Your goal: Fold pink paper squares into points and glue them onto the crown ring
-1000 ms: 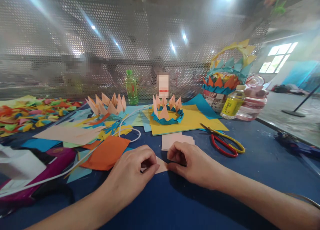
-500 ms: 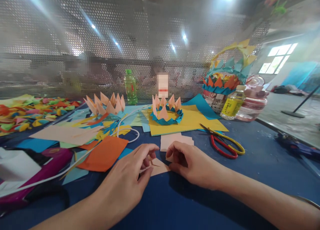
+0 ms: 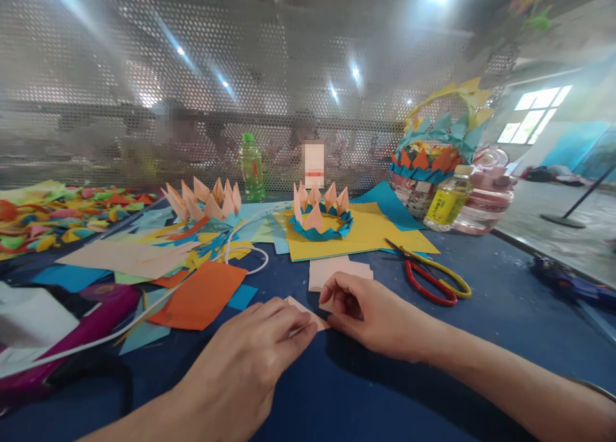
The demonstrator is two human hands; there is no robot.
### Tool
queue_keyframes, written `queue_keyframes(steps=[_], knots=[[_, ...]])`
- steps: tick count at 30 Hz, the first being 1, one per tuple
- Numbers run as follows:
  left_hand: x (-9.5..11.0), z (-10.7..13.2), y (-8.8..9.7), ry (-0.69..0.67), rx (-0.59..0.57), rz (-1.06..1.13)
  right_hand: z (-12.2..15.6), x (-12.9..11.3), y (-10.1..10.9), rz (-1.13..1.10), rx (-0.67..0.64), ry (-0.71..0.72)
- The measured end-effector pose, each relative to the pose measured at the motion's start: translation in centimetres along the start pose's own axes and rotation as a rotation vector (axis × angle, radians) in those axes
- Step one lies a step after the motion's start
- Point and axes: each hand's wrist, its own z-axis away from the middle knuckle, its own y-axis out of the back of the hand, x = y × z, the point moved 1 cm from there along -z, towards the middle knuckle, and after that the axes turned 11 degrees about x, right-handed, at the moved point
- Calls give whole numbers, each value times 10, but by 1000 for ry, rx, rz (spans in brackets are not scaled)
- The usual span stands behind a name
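A pale pink piece of paper (image 3: pixel 316 318), partly folded, lies on the blue table between my hands. My left hand (image 3: pixel 264 346) covers its left part, thumb and fingers closed together on the near edge. At the right corner, my right hand (image 3: pixel 363 310) curls its fingers and holds the paper between thumb and fingertips. Just beyond the right hand rests a stack of pale pink paper pieces (image 3: pixel 332 270). Farther back stands a ring of folded paper points (image 3: pixel 320 227), blue at the base and pink above, on a yellow sheet (image 3: pixel 380 227).
Red-and-yellow scissors (image 3: pixel 433 278) lie to the right. An orange sheet (image 3: pixel 202 297) and a white cord (image 3: pixel 178 288) are on the left, near a purple object (image 3: pixel 103 326). Behind stand a green bottle (image 3: pixel 251 169), a yellow-labelled bottle (image 3: pixel 447 201) and a paper basket (image 3: pixel 423 166).
My left hand has moved right and down over the paper, its thumb and fingers closing together on the near edge. The right hand has stayed nearly in place.
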Motion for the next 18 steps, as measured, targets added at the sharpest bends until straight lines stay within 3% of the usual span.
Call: queue_keyframes(steps=[5,10,18], knots=[[4,-5,4,33,-3,-6,-1,-1,-5,2,58,-53],[6,-6,6,-5,56,-10,0,1,-9,88,111,-5],[3,-1,6,98,42,72,3,-5,-3,170,23,49]])
